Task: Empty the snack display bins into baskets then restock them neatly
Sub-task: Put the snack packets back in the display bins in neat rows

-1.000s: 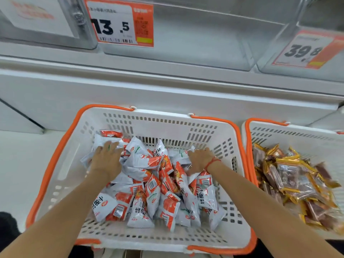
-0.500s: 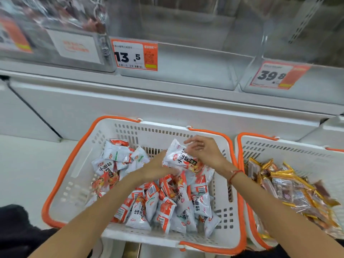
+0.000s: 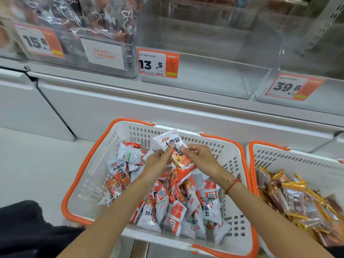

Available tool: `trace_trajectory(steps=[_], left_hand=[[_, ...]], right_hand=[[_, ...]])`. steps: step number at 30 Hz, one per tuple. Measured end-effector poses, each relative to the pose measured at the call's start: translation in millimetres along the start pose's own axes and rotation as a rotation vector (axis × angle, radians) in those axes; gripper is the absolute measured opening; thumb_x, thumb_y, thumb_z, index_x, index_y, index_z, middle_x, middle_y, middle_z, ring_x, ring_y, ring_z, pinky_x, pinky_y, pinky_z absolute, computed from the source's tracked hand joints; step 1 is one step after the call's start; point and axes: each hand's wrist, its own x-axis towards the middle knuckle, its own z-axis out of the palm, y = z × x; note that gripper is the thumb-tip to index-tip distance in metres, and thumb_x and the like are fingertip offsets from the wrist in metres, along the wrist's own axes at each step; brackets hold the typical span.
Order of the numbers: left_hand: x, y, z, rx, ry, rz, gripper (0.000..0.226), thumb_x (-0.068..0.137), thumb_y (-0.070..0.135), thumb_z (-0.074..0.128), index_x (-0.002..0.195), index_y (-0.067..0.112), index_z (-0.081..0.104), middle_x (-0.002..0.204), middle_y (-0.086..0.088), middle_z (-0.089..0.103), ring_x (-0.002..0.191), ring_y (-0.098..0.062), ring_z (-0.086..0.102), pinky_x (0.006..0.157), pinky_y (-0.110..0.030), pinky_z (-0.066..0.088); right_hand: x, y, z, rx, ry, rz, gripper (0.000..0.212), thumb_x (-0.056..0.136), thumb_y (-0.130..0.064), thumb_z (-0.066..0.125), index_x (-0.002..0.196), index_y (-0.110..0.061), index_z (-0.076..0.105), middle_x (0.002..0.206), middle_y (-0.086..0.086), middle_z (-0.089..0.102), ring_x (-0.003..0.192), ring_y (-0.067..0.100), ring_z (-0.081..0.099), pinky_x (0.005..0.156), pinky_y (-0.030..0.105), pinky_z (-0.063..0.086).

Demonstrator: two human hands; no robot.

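Pinching snack packet (image 3: pixel 172 146) between hands

Bin price tags read 15.8 (image 3: pixel 40 42), 13.5 (image 3: pixel 158 63), 39.8 (image 3: pixel 292 87); held packet (image 3: pixel 172 144) reads 小面筋.

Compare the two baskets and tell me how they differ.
The left basket holds white-and-red snack packets; the right basket holds gold-edged brown packets. Both hands, left hand and right hand, work over the left basket, none over the right. The left shows whole, the right is cut off. Both are white with orange rims.
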Motion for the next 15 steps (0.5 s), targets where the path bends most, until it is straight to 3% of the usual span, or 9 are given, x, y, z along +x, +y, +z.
trace_trajectory(steps=[1,3,5,6,8,10,12,13,15], left_hand=[[1.3,-8.0,-2.4,0.053,0.010,0.006,0.035,0.088,0.054,0.059,0.100,0.021,0.062,0.090,0.004,0.064,0.083,-0.010,0.061,0.088,-0.026,0.053],[2.7,-14.8,-14.2,0.142,0.109,0.095,0.024,0.097,0.040,0.054,0.104,0.019,0.062,0.085,0.009,0.061,0.077,-0.003,0.056,0.074,-0.018,0.048],[8.7,-21.9,-33.5,0.131,0.202,0.147,0.013,0.100,0.031,0.051,0.104,0.021,0.059,0.086,0.012,0.060,0.079,0.000,0.054,0.076,-0.025,0.047],[11.4,-22.9,-43.3,0.126,0.247,0.159,0.010,0.100,0.030,0.052,0.101,0.022,0.058,0.086,0.011,0.061,0.080,-0.002,0.056,0.079,-0.030,0.049],[20.1,-26.2,-59.8,0.104,0.313,0.161,0.011,0.100,0.030,0.052,0.101,0.022,0.059,0.089,0.010,0.063,0.083,-0.004,0.059,0.080,-0.031,0.051],[26.0,-26.7,-66.7,0.087,0.344,0.137,0.016,0.100,0.030,0.052,0.108,0.021,0.062,0.095,0.009,0.067,0.090,-0.009,0.064,0.081,-0.031,0.053],[28.0,-26.0,-65.9,0.067,0.308,0.103,0.015,0.100,0.030,0.052,0.108,0.023,0.062,0.099,0.006,0.069,0.094,-0.015,0.066,0.084,-0.034,0.054],[29.5,-28.4,-65.0,0.066,0.285,0.079,0.012,0.100,0.029,0.053,0.105,0.025,0.063,0.098,0.006,0.069,0.095,-0.015,0.065,0.085,-0.034,0.053],[30.1,-31.0,-62.5,0.067,0.243,-0.009,0.014,0.098,0.033,0.054,0.108,0.025,0.062,0.106,0.001,0.068,0.103,-0.020,0.063,0.093,-0.038,0.050]], right_hand=[[4.0,5.3,7.4,-0.004,0.015,0.015,0.037,0.096,-0.038,0.055,0.089,-0.006,0.073,0.077,0.008,0.070,0.066,0.012,0.063,0.066,0.020,0.047],[13.4,19.2,14.9,-0.165,-0.015,0.103,0.060,0.096,-0.054,0.043,0.088,-0.001,0.069,0.075,0.005,0.067,0.066,0.018,0.062,0.072,0.028,0.053],[14.8,37.5,15.7,-0.459,-0.105,0.282,0.065,0.089,-0.070,0.034,0.086,-0.009,0.057,0.062,-0.002,0.051,0.057,0.016,0.049,0.062,0.027,0.046],[10.8,63.2,12.9,-0.617,-0.191,0.356,0.061,0.088,-0.071,0.039,0.083,-0.012,0.052,0.059,-0.004,0.042,0.053,0.013,0.042,0.055,0.025,0.038],[4.0,126.3,7.2,-0.799,-0.387,0.471,0.052,0.086,-0.063,0.055,0.075,-0.013,0.049,0.065,-0.001,0.043,0.057,0.012,0.044,0.053,0.021,0.033],[-9.0,163.0,5.6,-0.786,-0.465,0.595,0.047,0.082,-0.060,0.062,0.075,-0.016,0.050,0.073,0.002,0.048,0.064,0.013,0.052,0.053,0.017,0.033],[-9.0,159.4,-7.5,-0.701,-0.327,0.601,0.042,0.087,-0.036,0.066,0.062,-0.015,0.039,0.063,-0.001,0.040,0.055,0.011,0.044,0.047,0.017,0.031],[-11.3,133.9,-13.3,-0.661,-0.272,0.573,0.037,0.087,-0.026,0.067,0.062,-0.012,0.043,0.063,-0.001,0.041,0.055,0.013,0.047,0.046,0.018,0.034],[-8.7,93.0,-33.6,-0.499,-0.183,0.514,0.020,0.087,-0.015,0.069,0.080,0.000,0.059,0.074,0.002,0.053,0.073,0.021,0.061,0.051,0.017,0.044]])
